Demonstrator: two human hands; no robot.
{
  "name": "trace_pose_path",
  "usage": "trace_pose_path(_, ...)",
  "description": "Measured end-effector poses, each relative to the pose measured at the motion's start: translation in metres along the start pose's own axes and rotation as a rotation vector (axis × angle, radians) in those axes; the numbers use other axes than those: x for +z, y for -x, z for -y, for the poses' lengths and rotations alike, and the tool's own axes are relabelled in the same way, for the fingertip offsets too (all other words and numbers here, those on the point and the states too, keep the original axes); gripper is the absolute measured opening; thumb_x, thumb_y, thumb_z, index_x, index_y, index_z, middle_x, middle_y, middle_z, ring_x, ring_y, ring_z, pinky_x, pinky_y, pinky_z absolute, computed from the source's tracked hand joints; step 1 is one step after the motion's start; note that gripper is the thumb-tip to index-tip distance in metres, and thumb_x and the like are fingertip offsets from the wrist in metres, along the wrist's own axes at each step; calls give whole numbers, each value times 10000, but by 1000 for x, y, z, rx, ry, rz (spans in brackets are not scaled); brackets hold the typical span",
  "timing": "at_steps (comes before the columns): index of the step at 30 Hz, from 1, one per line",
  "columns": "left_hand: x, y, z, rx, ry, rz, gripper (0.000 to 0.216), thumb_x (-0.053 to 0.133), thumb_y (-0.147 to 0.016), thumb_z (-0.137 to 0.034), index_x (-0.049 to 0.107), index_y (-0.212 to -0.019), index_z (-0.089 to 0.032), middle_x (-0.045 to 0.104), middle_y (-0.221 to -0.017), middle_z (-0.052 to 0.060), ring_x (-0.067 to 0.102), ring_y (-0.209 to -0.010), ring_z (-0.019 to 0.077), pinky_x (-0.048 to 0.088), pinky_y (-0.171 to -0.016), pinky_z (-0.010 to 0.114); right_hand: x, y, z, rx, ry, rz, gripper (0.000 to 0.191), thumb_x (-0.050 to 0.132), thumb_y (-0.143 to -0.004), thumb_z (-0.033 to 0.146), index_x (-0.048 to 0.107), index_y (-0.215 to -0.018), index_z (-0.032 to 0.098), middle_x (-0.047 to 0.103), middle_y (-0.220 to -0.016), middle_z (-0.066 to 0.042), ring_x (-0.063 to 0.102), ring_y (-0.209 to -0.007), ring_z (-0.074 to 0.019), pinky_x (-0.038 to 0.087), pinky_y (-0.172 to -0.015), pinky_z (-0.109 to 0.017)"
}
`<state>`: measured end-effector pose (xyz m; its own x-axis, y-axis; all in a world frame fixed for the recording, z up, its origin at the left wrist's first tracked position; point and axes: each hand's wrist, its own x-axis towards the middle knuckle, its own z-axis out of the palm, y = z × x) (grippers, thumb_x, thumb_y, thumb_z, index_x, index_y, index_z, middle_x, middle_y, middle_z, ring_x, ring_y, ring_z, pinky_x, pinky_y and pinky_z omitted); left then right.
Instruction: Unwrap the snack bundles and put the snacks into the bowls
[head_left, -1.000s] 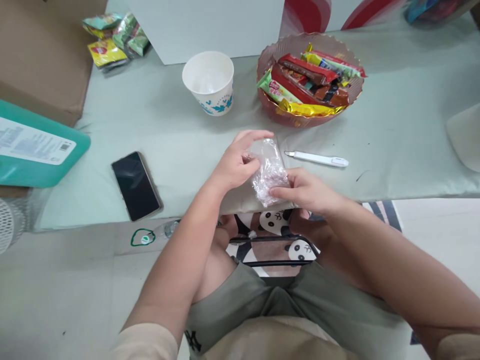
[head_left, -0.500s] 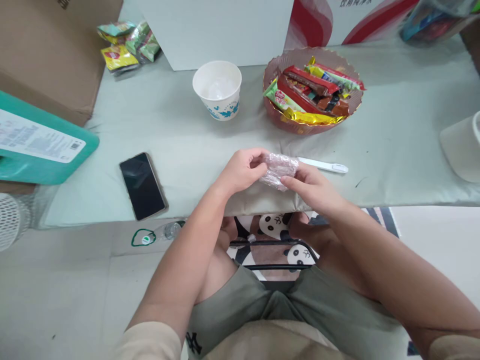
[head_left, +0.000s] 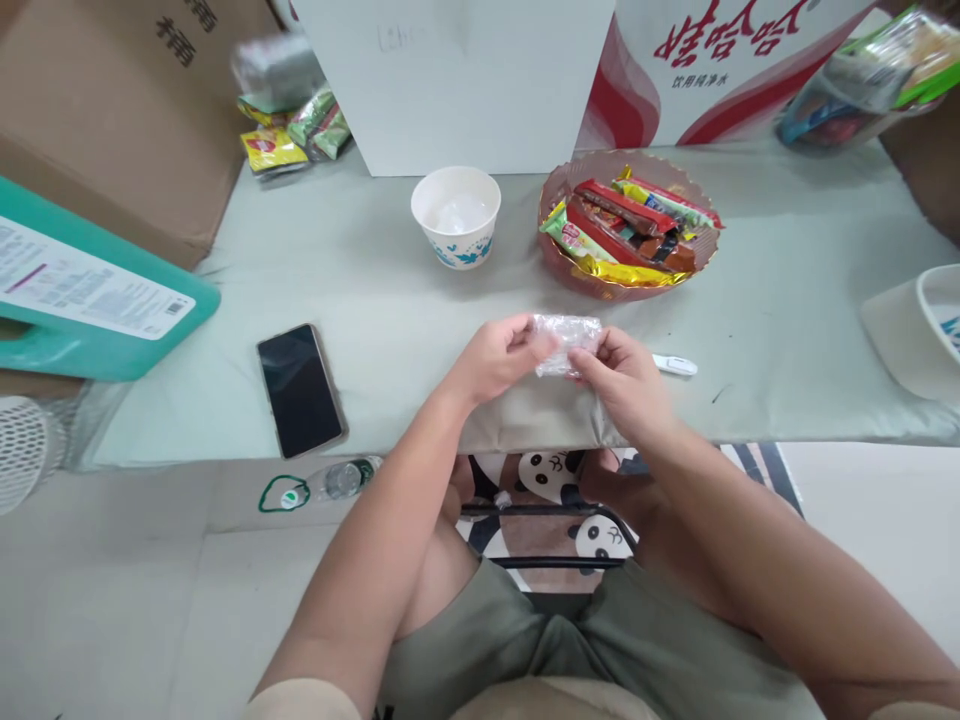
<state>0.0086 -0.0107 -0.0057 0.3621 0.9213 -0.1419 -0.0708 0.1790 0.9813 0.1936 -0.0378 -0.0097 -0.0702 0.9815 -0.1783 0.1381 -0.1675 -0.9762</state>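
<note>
A small bundle of clear bubble wrap (head_left: 564, 328) is held between both hands, above the front part of the table; what it encloses, if anything, I cannot make out. My left hand (head_left: 502, 355) grips its left side, the thumb laid across the front. On the opposite end my right hand (head_left: 624, 378) pinches it between thumb and fingers. Partly hidden behind the right hand, a white utility knife (head_left: 676, 365) lies on the table. Beyond the hands stand a white paper cup (head_left: 459, 222) with blue leaves and a pinkish scalloped bowl (head_left: 559, 262) of wrapped snacks.
To the left lie a black phone (head_left: 301, 390) and a green jug (head_left: 150, 340). Snack packets (head_left: 277, 148) rest by a cardboard box (head_left: 112, 120). White cartons (head_left: 465, 90) line the back. A white container (head_left: 900, 335) stands at right, near the table's front edge (head_left: 787, 440).
The head view has tilted up a little, showing more of the boxes. My left thumb has slid right across the bubble wrap, which now sits more level; both hands keep hold.
</note>
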Motion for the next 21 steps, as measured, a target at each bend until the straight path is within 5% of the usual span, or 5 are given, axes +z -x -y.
trace_pose_path(4, -1, 2, -2, 41, -130, 18, 176, 705, -736, -278, 616, -844, -172, 622, -779, -7, 560, -712, 113, 434, -665, 238, 3, -3, -2, -117, 74, -161, 425, 798, -725, 399, 491, -974, 245, 605, -999, -14, 596, -851, -155, 501, -741, -296)
trace_pose_path(7, -6, 4, -4, 80, -177, 13, 70, 620, -761, -243, 601, -780, -178, 554, -714, -30, 491, -662, 102, 384, -632, 241, 5, -3, 3, -295, 160, -96, 458, 789, -734, 349, 538, -1106, 255, 607, -1196, -59, 623, -1045, -201, 524, -881, -340)
trace_pose_path(12, -19, 8, -11, 152, -114, -122, 116, 570, -700, -165, 638, -793, -174, 593, -718, -30, 518, -661, 97, 407, -639, 240, 22, -2, 28, -297, 331, 40, 167, 682, -830, 310, 645, -975, 236, 696, -915, -24, 618, -794, -182, 507, -773, -334)
trace_pose_path(21, -55, 12, -26, 219, 261, -435, 159, 706, -692, -215, 630, -826, -178, 647, -721, -29, 591, -633, 87, 462, -632, 232, 56, -63, 105, -485, 597, 213, 165, 600, -863, 234, 743, -939, 204, 671, -745, -20, 568, -644, -158, 424, -633, -307)
